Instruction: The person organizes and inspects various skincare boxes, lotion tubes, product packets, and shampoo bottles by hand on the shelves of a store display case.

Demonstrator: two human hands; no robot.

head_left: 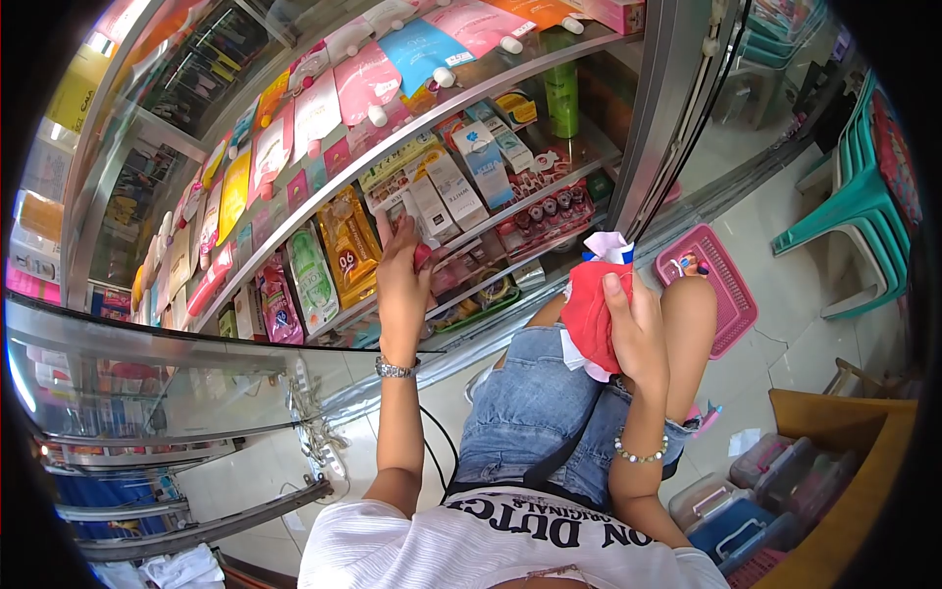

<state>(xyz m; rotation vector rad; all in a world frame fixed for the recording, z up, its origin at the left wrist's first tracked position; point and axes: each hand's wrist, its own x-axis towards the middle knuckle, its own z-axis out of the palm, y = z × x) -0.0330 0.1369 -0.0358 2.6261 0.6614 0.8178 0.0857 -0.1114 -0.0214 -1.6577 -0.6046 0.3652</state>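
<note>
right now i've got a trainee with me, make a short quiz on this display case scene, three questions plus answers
1. Which hand holds the red cloth?
2. True or false: the silver metal wristband and the beaded bracelet are worn on opposite arms.
3. The pink plastic basket rests on: a) a display shelf, b) the tiled floor, c) the stacked chairs.

Key: 1. The right hand. 2. True. 3. b.
</note>
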